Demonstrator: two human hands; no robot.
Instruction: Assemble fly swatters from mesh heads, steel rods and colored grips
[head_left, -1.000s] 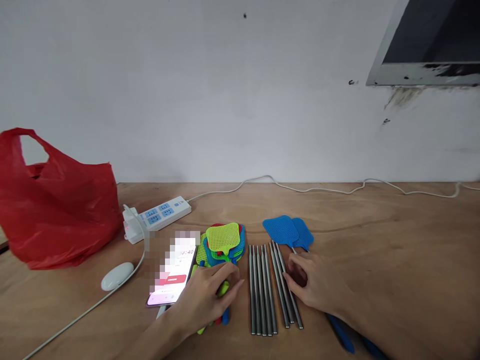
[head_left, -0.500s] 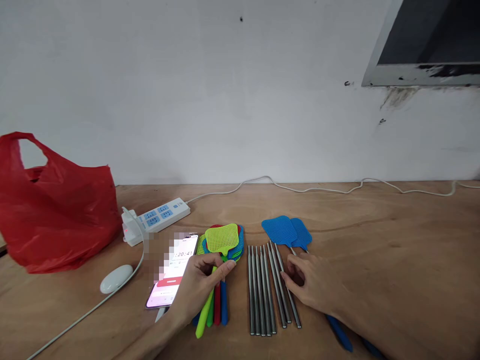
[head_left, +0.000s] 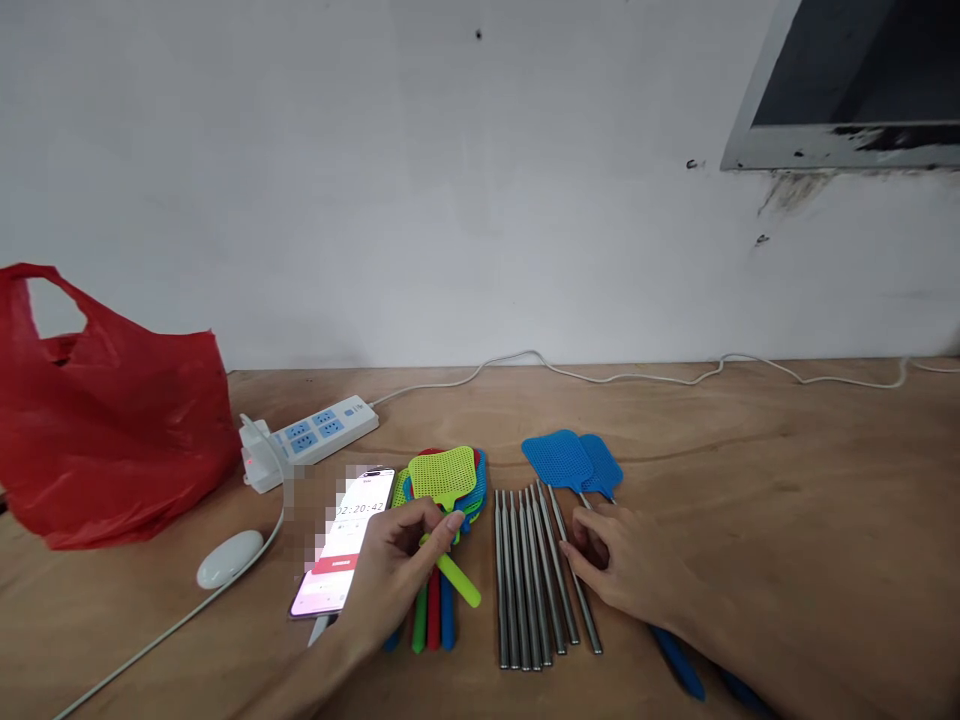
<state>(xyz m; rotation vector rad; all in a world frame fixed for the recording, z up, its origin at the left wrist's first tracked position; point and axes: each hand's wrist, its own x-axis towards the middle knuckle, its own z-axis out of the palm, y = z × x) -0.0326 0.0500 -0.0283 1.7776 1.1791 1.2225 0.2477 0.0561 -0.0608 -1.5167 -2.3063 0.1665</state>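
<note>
My left hand (head_left: 409, 560) is closed, its thumb and fingers pinching the lime-green handle (head_left: 459, 583) of a fly swatter. That handle slants down to the right; where it meets its shaft is hidden by my fingers. Beneath lies a stack of swatters with a lime-green head (head_left: 442, 475) on top and green, red (head_left: 433, 625) and blue handles below. My right hand (head_left: 619, 560) rests loosely curled, thumb and forefinger apart, the thumb at the rightmost metal rod (head_left: 581, 595). It covers part of the shafts of two blue fly swatters (head_left: 559, 460).
Several metal rods (head_left: 517, 590) lie side by side between my hands. A lit phone (head_left: 349, 530) showing a timer, a white mouse (head_left: 231, 558), a power strip (head_left: 326, 430) and a red plastic bag (head_left: 112, 420) are on the left. A white cable (head_left: 615, 380) runs along the wall.
The lime-green handle in my left hand has swung from pointing down-left to down-right. Some of the right-hand metal rods sit closer to the rest of the row. My right hand has barely moved.
</note>
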